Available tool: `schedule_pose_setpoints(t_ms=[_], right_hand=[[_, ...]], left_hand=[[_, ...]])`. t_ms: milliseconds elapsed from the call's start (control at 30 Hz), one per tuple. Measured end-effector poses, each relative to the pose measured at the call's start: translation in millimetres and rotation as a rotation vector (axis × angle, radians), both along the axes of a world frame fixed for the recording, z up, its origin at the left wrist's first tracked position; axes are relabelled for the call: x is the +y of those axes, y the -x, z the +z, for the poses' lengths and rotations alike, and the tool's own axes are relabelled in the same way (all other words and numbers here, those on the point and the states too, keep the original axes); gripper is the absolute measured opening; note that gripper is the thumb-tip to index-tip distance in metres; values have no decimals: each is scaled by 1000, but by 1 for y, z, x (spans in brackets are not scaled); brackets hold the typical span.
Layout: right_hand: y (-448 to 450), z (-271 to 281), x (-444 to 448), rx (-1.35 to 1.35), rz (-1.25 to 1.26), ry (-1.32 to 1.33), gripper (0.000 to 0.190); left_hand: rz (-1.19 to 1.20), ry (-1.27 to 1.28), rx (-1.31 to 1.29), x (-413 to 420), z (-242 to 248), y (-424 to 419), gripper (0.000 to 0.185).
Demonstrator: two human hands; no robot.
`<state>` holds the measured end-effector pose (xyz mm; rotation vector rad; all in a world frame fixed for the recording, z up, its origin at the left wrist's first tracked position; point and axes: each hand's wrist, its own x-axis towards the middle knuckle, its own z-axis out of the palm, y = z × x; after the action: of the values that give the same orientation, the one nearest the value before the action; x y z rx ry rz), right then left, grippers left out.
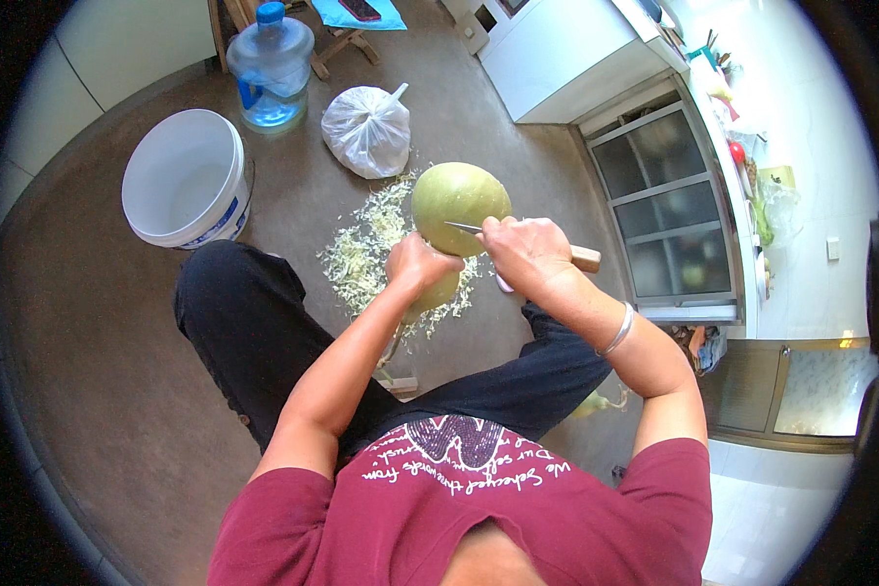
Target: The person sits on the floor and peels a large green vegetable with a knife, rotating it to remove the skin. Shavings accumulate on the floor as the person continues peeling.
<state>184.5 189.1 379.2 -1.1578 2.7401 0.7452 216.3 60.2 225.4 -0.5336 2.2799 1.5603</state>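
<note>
A large pale green bottle gourd (460,196) is held up in front of me, its round end away from my body. My left hand (423,262) is wrapped around its narrow waist, and the smaller stem end shows below that grip. In my right hand (529,247) is a knife (584,258) with a wooden handle. Its thin blade points left and lies against the lower side of the gourd's round end. Whether the edge is in the skin cannot be seen. Below the gourd, a heap of pale green and white shavings (370,253) covers part of the floor.
A white bucket (182,179) stands at the left, beside a blue water jug (272,80). Beyond the shavings sits a tied white plastic bag (367,132). Cabinets with glass doors (663,190) run along the right. Another gourd (590,404) lies partly hidden near my right leg.
</note>
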Motion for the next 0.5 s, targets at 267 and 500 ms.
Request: schedule_pose_setpoints(t_ms=[267, 500], right_hand=[[5, -4, 12, 78, 30, 87, 30], [1, 7, 10, 82, -12, 132, 29]], left_hand=[[22, -33, 5, -1, 9, -2, 54], [13, -59, 44, 0, 8, -6, 55]])
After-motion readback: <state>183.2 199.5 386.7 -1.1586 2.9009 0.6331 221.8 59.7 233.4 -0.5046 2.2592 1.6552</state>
